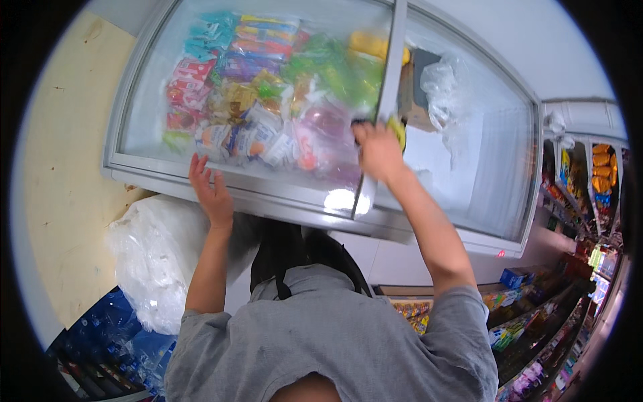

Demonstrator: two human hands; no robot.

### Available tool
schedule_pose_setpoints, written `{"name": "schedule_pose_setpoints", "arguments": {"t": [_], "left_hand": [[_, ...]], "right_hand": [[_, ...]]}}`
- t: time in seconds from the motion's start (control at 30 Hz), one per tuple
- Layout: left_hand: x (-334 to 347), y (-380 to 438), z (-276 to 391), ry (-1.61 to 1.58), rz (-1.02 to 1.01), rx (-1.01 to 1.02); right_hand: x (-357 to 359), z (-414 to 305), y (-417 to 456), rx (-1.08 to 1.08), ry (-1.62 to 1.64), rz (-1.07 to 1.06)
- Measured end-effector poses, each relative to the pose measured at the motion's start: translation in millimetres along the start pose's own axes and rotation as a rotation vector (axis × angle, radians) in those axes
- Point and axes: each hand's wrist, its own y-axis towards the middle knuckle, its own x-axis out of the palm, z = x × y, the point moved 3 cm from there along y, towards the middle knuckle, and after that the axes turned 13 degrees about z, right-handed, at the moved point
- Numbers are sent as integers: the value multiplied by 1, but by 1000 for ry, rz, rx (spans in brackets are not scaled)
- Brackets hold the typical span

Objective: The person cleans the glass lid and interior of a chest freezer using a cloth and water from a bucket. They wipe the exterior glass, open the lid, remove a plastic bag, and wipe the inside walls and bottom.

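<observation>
Before me stands a chest freezer (241,193) with sliding glass lids in a grey metal frame. My right hand (378,151) lies over the upright bar (388,95) between the two panes, its fingers curled and blurred. A small dark piece (357,131) shows at its fingertips, and a yellow and black thing (398,133) peeks out beside it; whether the hand grips either cannot be made out. My left hand (213,193) hovers over the front rim at the left, fingers spread, holding nothing. Under the fogged left pane are white ice-cream packets (261,138) and pink packets (188,90).
A cardboard box (416,100) and clear plastic bag (444,85) lie in the freezer's right part. Below left is a large white plastic-wrapped bundle (155,256), near blue-tinted bottles (115,321). Shelves of packaged goods (522,321) run along the right. A wooden board (65,166) stands left.
</observation>
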Motion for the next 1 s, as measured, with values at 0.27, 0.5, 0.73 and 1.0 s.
{"name": "schedule_pose_setpoints", "arguments": {"t": [0.27, 0.5, 0.73, 1.0], "left_hand": [[12, -74, 43, -17, -134, 39], [6, -99, 66, -15, -230, 82], [78, -118, 70, -19, -902, 428], [142, -144, 75, -69, -1192, 419]], "right_hand": [[10, -70, -93, -138, 147, -132], [-11, -40, -74, 378, 614, -389], [-36, 44, -129, 1156, 1304, 33], [-56, 22, -235, 1652, 1688, 533]]}}
